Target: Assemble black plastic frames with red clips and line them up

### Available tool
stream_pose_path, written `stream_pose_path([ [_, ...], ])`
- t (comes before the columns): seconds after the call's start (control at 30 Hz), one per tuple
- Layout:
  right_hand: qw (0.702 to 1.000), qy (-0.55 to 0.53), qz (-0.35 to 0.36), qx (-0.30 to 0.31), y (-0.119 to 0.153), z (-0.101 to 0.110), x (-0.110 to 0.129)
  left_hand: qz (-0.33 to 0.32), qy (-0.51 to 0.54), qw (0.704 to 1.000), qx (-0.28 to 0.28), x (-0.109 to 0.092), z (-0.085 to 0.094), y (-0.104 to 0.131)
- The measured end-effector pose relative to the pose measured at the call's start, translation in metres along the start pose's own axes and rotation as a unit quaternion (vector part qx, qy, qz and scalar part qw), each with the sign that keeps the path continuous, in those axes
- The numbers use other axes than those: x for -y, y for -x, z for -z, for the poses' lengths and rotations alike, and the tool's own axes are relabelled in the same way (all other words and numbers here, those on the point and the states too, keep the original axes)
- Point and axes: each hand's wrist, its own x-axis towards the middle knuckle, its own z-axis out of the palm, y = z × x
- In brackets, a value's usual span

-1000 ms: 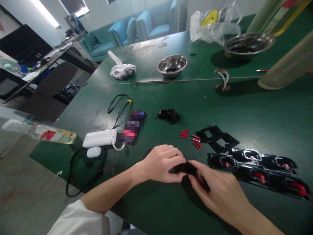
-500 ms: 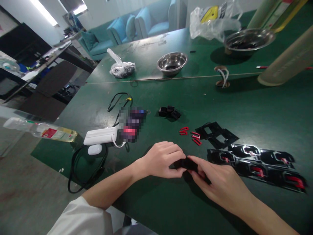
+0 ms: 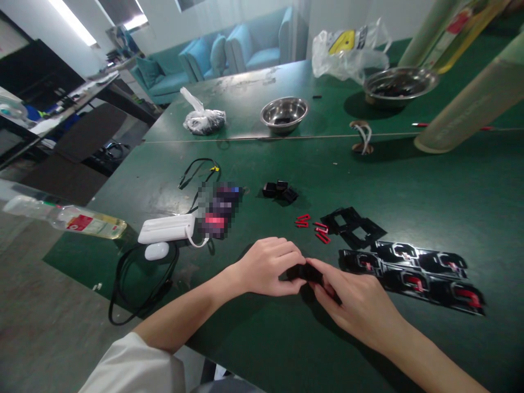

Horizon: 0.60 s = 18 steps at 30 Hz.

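Black part (image 3: 314, 274): small, evenly dark, outline mostly hidden
Left fingers (image 3: 291, 258): curled, holding its left end
Right fingers (image 3: 324, 268): narrow, holding its right end

Small black piece (image 3: 303, 272), exact shape unclear, mostly hidden by bare left grip (image 3: 268, 267) and bare right grip (image 3: 360, 305). Dark rectangular device (image 3: 221, 213) pixelated, details unreadable.

The held part (image 3: 302, 271) looks like dull black plastic. To its right, the panels (image 3: 444, 289) are glossy black plastic, catching white glare; the frames (image 3: 375, 231) look matt, the clips (image 3: 323, 238) smooth red plastic. The table (image 3: 409, 191) is smooth with a soft sheen. Far off, the bowls (image 3: 283, 125) are shiny metal, the bag (image 3: 341, 61) thin, crinkled plastic. The near-left sleeve (image 3: 133, 363) is matt cloth.
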Motion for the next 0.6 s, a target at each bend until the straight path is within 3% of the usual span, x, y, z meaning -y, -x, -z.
stream_pose_path([
  [0.6,1.0,-0.024,-0.018,-0.003,-0.0014,0.0023,0.003,0.027,0.025,0.999,0.023,-0.0056,0.0085,-0.0043],
])
